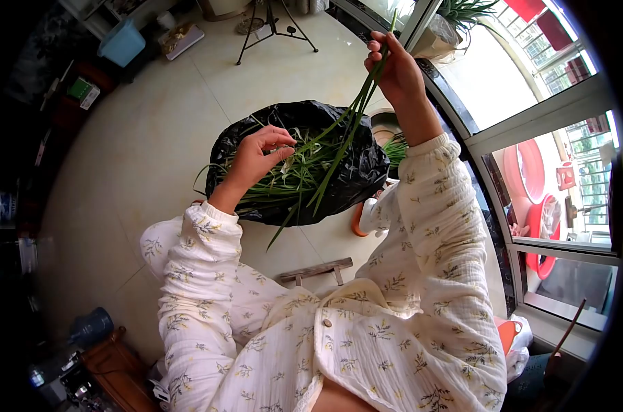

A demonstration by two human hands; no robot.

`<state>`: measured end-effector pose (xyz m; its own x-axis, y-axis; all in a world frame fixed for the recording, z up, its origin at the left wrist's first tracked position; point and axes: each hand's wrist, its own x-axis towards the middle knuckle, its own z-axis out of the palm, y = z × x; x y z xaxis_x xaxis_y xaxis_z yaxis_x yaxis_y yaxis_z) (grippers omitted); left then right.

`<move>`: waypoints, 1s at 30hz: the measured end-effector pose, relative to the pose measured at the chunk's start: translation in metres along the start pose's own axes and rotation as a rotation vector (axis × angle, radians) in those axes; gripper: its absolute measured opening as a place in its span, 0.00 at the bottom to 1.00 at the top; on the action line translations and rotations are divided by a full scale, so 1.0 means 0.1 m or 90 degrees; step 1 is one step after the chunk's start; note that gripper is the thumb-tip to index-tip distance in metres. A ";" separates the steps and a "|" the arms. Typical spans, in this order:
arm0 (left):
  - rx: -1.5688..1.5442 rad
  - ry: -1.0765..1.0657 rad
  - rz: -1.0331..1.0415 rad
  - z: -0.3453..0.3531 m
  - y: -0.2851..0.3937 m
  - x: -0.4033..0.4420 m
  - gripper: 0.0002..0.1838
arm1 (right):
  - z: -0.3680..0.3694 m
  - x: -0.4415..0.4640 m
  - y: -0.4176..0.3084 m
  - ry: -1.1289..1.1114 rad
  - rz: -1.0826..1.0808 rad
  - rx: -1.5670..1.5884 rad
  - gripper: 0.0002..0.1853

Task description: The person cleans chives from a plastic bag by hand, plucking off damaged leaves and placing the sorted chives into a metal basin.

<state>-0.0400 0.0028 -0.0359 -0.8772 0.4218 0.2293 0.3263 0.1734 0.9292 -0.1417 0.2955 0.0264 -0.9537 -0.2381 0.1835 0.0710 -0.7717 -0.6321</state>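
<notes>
Head view:
1. A crinkled, glossy black plastic bag (366, 168) is gaping beneath the left hand (253, 158).
2. Slender green leaves (357, 113) are trailing from the gripping right hand (401, 74).
3. The left hand is curling loosely, its hold unclear.

No text, brand or number can be read; any print on the green-and-white box (83, 92), up and left of the black bag (368, 163), is too small to tell.
</notes>
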 end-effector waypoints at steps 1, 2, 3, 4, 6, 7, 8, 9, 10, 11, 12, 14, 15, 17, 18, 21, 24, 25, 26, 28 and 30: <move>-0.027 -0.024 -0.020 0.00 0.00 0.00 0.09 | -0.01 0.01 0.01 -0.003 0.001 0.002 0.17; -0.054 -0.049 -0.041 -0.01 0.00 0.00 0.09 | -0.01 0.01 0.02 -0.001 0.000 0.002 0.17; -0.081 -0.074 -0.061 -0.01 0.00 -0.01 0.10 | -0.01 0.02 0.03 0.000 -0.002 0.002 0.17; -0.080 -0.075 -0.066 0.00 -0.01 -0.01 0.09 | -0.02 0.03 0.03 0.002 -0.003 0.001 0.17; -0.076 -0.079 -0.075 0.02 -0.01 -0.01 0.07 | -0.02 0.04 0.05 0.007 -0.006 -0.001 0.17; -0.055 -0.081 -0.088 0.01 0.00 -0.01 0.06 | -0.02 0.04 0.05 0.009 -0.007 -0.002 0.17; -0.034 -0.084 -0.101 0.00 0.01 -0.02 0.06 | -0.02 0.05 0.05 0.009 -0.009 -0.001 0.17; -0.013 -0.087 -0.114 0.00 0.02 -0.02 0.05 | -0.03 0.06 0.06 0.009 -0.011 0.000 0.17; -0.053 -0.051 -0.130 0.01 0.00 -0.02 0.05 | -0.04 0.06 0.06 0.008 -0.012 0.001 0.17; -0.092 -0.015 -0.147 0.04 -0.03 -0.03 0.04 | -0.04 0.06 0.06 0.007 -0.024 0.002 0.17; -0.132 0.021 -0.163 0.05 -0.07 -0.04 0.04 | -0.05 0.06 0.05 0.005 -0.036 0.002 0.17; -0.267 0.065 -0.212 0.05 -0.11 -0.04 0.04 | -0.07 0.06 0.05 0.016 -0.056 -0.002 0.17; -0.334 0.087 -0.236 0.05 -0.12 -0.04 0.05 | -0.07 0.05 0.06 0.028 -0.064 -0.007 0.17; -0.414 0.139 -0.272 0.06 -0.12 -0.05 0.05 | -0.06 0.05 0.09 0.073 -0.077 -0.021 0.17; -0.454 0.165 -0.290 0.06 -0.12 -0.05 0.05 | -0.07 0.06 0.09 0.078 -0.090 -0.019 0.17; -0.486 0.247 -0.329 0.01 -0.30 -0.07 0.07 | -0.11 0.08 0.07 0.095 -0.126 0.005 0.17; -0.318 0.251 -0.387 -0.06 -0.31 -0.06 0.09 | -0.13 0.09 0.06 0.091 -0.120 0.031 0.17; -0.253 0.235 -0.402 -0.07 -0.32 -0.04 0.09 | -0.12 0.09 0.06 0.091 -0.115 0.037 0.17; -0.188 0.218 -0.416 -0.08 -0.36 -0.01 0.09 | -0.12 0.08 0.07 0.092 -0.109 0.043 0.17; -0.043 0.164 -0.351 -0.08 -0.54 0.01 0.10 | -0.10 0.08 0.08 0.083 -0.098 0.058 0.17; 0.115 0.088 -0.191 -0.04 -0.75 -0.02 0.13 | -0.07 0.09 0.10 0.064 -0.088 0.076 0.17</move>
<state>-0.0643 -0.0145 -0.1053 -0.9784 0.2069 0.0025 0.0932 0.4300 0.8980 -0.1515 0.2900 0.0166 -0.9809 -0.0690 0.1821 -0.0346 -0.8584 -0.5118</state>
